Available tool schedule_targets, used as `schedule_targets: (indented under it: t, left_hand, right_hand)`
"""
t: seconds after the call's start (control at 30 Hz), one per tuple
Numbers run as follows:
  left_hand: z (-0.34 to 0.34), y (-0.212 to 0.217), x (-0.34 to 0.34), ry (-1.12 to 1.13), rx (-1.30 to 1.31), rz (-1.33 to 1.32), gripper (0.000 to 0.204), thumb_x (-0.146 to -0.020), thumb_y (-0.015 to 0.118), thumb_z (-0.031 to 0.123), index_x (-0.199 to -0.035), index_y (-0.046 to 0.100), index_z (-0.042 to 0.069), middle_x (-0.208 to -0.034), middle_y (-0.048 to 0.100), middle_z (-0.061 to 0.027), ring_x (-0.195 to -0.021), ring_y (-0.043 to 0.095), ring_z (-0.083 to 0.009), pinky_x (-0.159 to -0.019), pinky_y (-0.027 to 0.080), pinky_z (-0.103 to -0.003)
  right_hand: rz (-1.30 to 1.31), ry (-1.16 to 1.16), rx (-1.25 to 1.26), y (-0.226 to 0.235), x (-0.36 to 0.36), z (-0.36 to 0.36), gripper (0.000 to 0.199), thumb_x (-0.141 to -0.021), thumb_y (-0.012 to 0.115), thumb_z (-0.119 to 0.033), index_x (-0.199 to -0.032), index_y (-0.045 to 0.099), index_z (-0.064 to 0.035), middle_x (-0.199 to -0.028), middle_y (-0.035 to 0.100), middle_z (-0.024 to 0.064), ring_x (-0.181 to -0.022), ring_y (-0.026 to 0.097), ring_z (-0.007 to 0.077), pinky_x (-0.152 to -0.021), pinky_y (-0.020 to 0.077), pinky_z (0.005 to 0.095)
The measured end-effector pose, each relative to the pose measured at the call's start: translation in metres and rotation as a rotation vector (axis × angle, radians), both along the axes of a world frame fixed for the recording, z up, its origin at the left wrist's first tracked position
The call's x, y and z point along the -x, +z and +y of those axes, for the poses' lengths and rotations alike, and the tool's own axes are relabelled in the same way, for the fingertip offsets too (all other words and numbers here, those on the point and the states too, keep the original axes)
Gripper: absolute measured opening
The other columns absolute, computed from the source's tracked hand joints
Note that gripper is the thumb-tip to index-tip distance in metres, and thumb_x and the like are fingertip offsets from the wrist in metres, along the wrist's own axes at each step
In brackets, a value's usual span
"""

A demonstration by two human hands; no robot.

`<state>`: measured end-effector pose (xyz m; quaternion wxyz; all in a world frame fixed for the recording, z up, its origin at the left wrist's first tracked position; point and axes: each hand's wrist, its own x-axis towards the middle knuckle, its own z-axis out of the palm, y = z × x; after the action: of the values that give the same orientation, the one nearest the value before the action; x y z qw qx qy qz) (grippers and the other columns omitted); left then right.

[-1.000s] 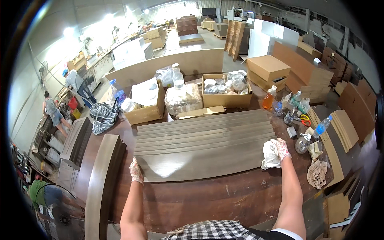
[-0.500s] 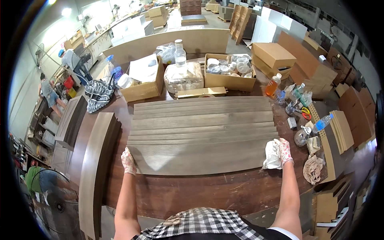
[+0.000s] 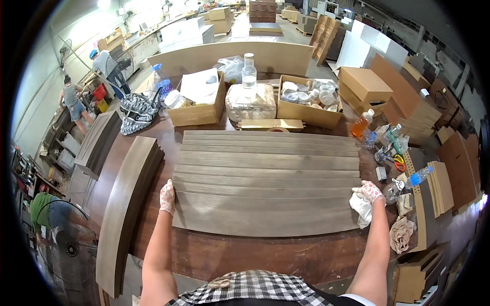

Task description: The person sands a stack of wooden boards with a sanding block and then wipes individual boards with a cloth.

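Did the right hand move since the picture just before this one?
Yes: the right hand has moved away from the person's body, closer to the small grey block.

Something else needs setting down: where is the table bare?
Widest: the near strip of the table, between the grey-brown boards and the person. A narrower gap lies between those boards and the left stack, partly taken by the left hand. Crowded: the far side, with open boxes, and the right edge, with bottles and a beige cloth.

Grey-brown boards (image 3: 268,184) (faintly grained), lying flat in rows, crumpled white cloth (image 3: 361,209) at right end
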<state>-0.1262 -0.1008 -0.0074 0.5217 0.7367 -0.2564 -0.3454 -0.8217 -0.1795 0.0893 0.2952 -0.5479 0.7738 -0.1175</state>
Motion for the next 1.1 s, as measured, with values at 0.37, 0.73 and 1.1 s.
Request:
schedule_targets:
  t: [0.37,0.73,1.1]
  left_hand:
    - [0.020,0.005,0.013,0.366,0.096,0.209,0.066,-0.085,0.041,0.055,-0.115,0.050,-0.004,-0.118,0.048,-0.0126,-0.102,0.045,-0.0201,-0.089,0.034,-0.034]
    - [0.102,0.068,0.033,0.321,0.503,0.308,0.050,-0.089,0.034,0.051,-0.087,0.056,0.006,-0.090,0.057,-0.0054,-0.089,0.052,-0.0190,-0.081,0.041,-0.031]
    - [0.145,0.094,0.031,0.124,0.202,0.791,0.052,-0.083,0.040,0.058,-0.082,0.059,0.010,-0.095,0.062,-0.0086,-0.082,0.058,-0.0239,-0.065,0.049,-0.041]
  right_hand:
    - [0.366,0.494,0.224,-0.004,0.033,0.022,0.032,-0.080,0.056,-0.013,-0.112,0.056,-0.0040,-0.095,0.063,0.0099,-0.081,0.060,0.0181,-0.074,0.0475,0.0260]
    - [-0.478,-0.191,0.146,0.036,0.032,0.147,0.061,-0.079,0.062,-0.011,-0.129,0.033,0.0057,-0.108,0.055,0.0140,-0.087,0.054,0.0124,-0.074,0.0450,0.0230]
    - [-0.963,-0.428,0.275,0.005,0.031,0.170,0.055,-0.090,0.034,-0.050,-0.109,0.056,-0.0030,-0.107,0.057,0.0068,-0.098,0.052,0.0174,-0.089,0.0373,0.0287]
